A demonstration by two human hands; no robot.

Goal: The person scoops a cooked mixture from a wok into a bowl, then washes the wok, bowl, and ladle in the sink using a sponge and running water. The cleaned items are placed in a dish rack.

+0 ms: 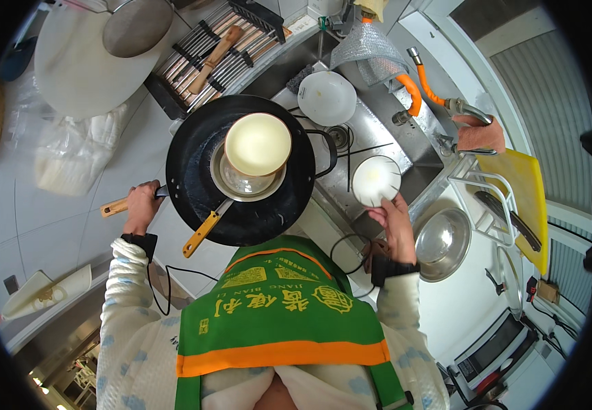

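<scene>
My left hand [142, 203] is closed around the wooden handle [115, 207] of a large black wok [255, 225]. Inside the wok sits a small metal pan [217, 177] with a yellow handle [202, 233]. A clear bowl [247, 178] rests in that pan, partly covered by a cream-coloured bowl [258, 143]. In my right hand [392, 218] is a small white bowl [376, 180], gripped by its near rim above the sink [378, 130]. Beyond it, a larger white bowl [327, 98] stands in the sink near the drain [338, 136].
Orange-hosed faucets [413, 97] rise along the sink's right side. A steel basin [443, 244] lies on the right counter beside a white rack [485, 205] with a yellow cutting board [529, 174]. A utensil rack [217, 56] and a plastic bag [78, 148] occupy the far left counter.
</scene>
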